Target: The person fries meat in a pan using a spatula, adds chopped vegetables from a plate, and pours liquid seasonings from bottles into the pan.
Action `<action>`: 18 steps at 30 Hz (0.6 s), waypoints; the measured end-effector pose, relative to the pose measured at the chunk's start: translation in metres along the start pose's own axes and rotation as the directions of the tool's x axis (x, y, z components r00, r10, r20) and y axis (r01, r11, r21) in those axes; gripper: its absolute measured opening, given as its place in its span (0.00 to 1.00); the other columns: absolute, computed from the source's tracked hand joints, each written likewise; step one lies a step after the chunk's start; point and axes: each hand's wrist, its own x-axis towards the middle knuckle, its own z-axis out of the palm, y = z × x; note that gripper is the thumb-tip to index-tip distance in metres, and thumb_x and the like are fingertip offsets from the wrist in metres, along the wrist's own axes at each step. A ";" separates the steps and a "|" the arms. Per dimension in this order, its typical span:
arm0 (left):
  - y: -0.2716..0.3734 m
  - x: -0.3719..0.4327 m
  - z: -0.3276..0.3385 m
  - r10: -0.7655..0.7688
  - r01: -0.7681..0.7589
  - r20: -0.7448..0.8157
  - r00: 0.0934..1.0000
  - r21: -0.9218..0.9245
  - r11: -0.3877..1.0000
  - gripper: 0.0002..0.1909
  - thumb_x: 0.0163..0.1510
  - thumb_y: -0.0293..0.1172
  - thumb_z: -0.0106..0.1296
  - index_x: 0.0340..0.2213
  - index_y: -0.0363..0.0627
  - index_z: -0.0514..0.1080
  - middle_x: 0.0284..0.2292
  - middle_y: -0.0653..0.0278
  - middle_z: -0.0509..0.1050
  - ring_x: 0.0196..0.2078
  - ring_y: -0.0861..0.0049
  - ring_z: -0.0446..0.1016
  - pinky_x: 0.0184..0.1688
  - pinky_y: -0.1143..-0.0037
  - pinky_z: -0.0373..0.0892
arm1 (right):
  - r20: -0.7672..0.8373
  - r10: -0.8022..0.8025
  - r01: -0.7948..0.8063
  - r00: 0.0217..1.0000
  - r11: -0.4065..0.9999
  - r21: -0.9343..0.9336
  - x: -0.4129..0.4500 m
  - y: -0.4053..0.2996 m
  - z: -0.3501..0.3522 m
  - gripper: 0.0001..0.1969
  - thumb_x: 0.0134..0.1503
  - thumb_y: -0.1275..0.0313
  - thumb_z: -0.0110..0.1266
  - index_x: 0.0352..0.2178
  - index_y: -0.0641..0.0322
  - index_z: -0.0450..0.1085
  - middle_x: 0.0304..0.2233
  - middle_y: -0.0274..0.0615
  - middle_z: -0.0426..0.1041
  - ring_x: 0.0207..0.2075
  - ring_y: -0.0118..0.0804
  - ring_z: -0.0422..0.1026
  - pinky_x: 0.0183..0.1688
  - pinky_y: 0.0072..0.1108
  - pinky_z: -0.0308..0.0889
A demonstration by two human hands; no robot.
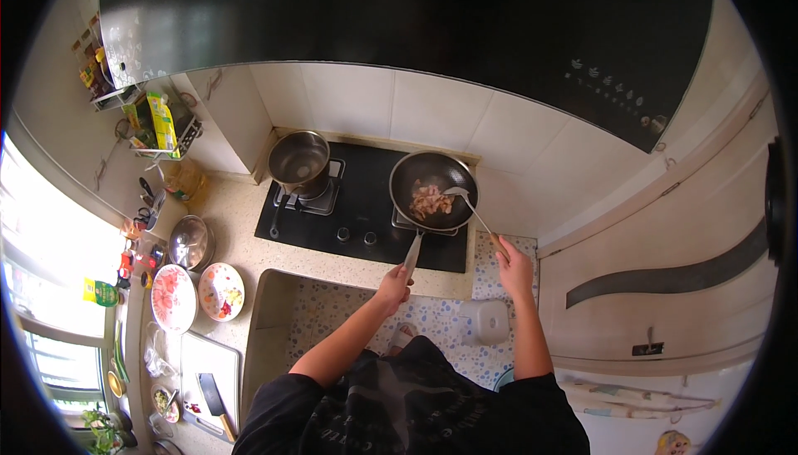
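My left hand (393,288) grips the handle of a dark wok (460,165) on the right burner of the black gas hob (361,205). In my right hand (516,269) is the wooden handle of a metal spatula (459,192). Its blade rests inside the wok, at the right edge of a heap of chopped, pinkish-brown meat pieces (430,201). On the left burner stands a deep steel pot (299,157), its dark handle pointing toward me. Two control knobs (343,235) sit at the hob's front edge.
A black range hood (405,25) overhangs the hob. Along the left counter are a lidded steel pan (191,242), a floral plate (173,299), a bowl of chopped ingredients (212,280), and a cutting board (215,349) with a cleaver (212,396). A grey plastic stool (490,322) stands on the floor.
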 end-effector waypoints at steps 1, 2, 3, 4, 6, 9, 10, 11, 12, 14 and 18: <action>0.000 0.000 0.000 0.003 -0.003 0.005 1.000 0.007 1.000 0.25 0.66 0.39 0.34 0.62 0.49 0.51 0.31 0.62 0.66 0.18 0.85 0.54 0.19 0.82 0.57 | -0.039 -0.079 0.077 0.996 0.997 -0.031 -0.001 0.003 -0.001 0.19 0.53 0.69 0.56 0.49 0.50 0.71 0.32 0.49 0.76 0.34 0.52 0.74 0.36 0.34 0.68; 0.000 0.000 0.001 0.003 -0.003 0.007 1.000 0.007 1.000 0.25 0.66 0.39 0.34 0.62 0.49 0.51 0.31 0.62 0.66 0.18 0.85 0.54 0.19 0.82 0.57 | -0.075 -0.158 0.153 0.985 0.986 -0.064 -0.003 0.005 -0.002 0.20 0.53 0.70 0.57 0.49 0.49 0.70 0.31 0.49 0.75 0.33 0.51 0.74 0.35 0.35 0.68; 0.001 0.000 0.000 -0.004 0.004 0.008 1.000 0.001 1.000 0.25 0.66 0.39 0.35 0.62 0.49 0.51 0.31 0.62 0.66 0.18 0.85 0.54 0.19 0.82 0.57 | -0.075 -0.159 0.155 0.984 0.986 -0.063 -0.004 0.007 -0.003 0.20 0.53 0.70 0.57 0.49 0.49 0.70 0.31 0.49 0.75 0.33 0.51 0.74 0.35 0.35 0.68; 0.001 0.000 0.000 -0.010 0.010 0.008 1.000 -0.005 1.000 0.25 0.66 0.39 0.35 0.62 0.49 0.51 0.31 0.62 0.66 0.18 0.85 0.54 0.19 0.82 0.57 | -0.029 -0.166 0.160 0.986 0.974 -0.158 -0.006 0.008 -0.004 0.21 0.52 0.70 0.57 0.50 0.47 0.70 0.29 0.48 0.75 0.32 0.51 0.73 0.34 0.35 0.68; 0.003 -0.001 -0.001 -0.006 0.007 0.012 1.000 -0.007 1.000 0.25 0.66 0.39 0.35 0.62 0.49 0.51 0.31 0.62 0.65 0.18 0.85 0.54 0.19 0.82 0.57 | 0.018 -0.168 0.167 0.986 0.953 -0.251 -0.010 0.010 -0.006 0.21 0.52 0.70 0.58 0.50 0.46 0.70 0.27 0.47 0.74 0.31 0.50 0.73 0.33 0.35 0.67; 0.005 -0.006 0.001 -0.005 0.005 -0.001 1.000 -0.003 1.000 0.25 0.66 0.39 0.35 0.62 0.49 0.51 0.31 0.62 0.65 0.17 0.85 0.53 0.19 0.81 0.56 | 0.019 -0.204 0.203 0.979 0.952 -0.230 -0.015 0.010 -0.006 0.21 0.51 0.71 0.58 0.49 0.44 0.71 0.25 0.45 0.73 0.29 0.48 0.72 0.32 0.36 0.67; 0.007 -0.008 0.001 -0.004 0.004 -0.018 1.000 0.003 1.000 0.25 0.66 0.39 0.35 0.62 0.49 0.51 0.30 0.62 0.65 0.17 0.85 0.53 0.19 0.81 0.56 | 0.037 -0.189 0.192 0.981 0.959 -0.210 -0.016 0.006 -0.005 0.21 0.51 0.71 0.58 0.49 0.46 0.71 0.27 0.46 0.73 0.29 0.49 0.72 0.32 0.35 0.66; 0.006 -0.008 0.000 -0.003 0.003 -0.022 1.000 0.000 1.000 0.25 0.66 0.39 0.35 0.62 0.49 0.51 0.30 0.62 0.65 0.17 0.85 0.53 0.19 0.81 0.56 | 0.056 -0.175 0.182 0.983 0.965 -0.190 -0.017 0.004 -0.003 0.20 0.51 0.72 0.58 0.48 0.47 0.71 0.28 0.47 0.74 0.30 0.50 0.72 0.32 0.35 0.66; 0.006 -0.007 0.000 -0.006 0.006 -0.008 1.000 -0.003 1.000 0.25 0.65 0.39 0.35 0.62 0.49 0.52 0.30 0.62 0.65 0.17 0.85 0.53 0.19 0.81 0.56 | 0.055 -0.175 0.182 0.983 0.965 -0.191 -0.018 0.005 0.000 0.20 0.51 0.72 0.58 0.48 0.47 0.71 0.28 0.47 0.74 0.30 0.50 0.72 0.32 0.35 0.66; 0.006 -0.005 0.001 -0.007 0.007 0.004 1.000 -0.009 1.000 0.25 0.65 0.39 0.35 0.62 0.49 0.52 0.30 0.62 0.65 0.17 0.85 0.53 0.19 0.81 0.56 | -0.005 -0.221 0.218 0.975 0.964 -0.155 -0.016 0.012 0.013 0.20 0.51 0.70 0.58 0.48 0.46 0.71 0.29 0.47 0.75 0.30 0.51 0.72 0.32 0.35 0.67; 0.008 -0.010 0.006 -0.010 0.010 -0.029 1.000 -0.012 1.000 0.24 0.66 0.39 0.35 0.60 0.47 0.53 0.31 0.63 0.64 0.17 0.85 0.53 0.18 0.81 0.54 | -0.001 -0.203 0.198 0.979 0.956 -0.217 -0.007 0.014 0.038 0.21 0.52 0.69 0.58 0.49 0.45 0.71 0.30 0.46 0.75 0.31 0.50 0.73 0.32 0.35 0.67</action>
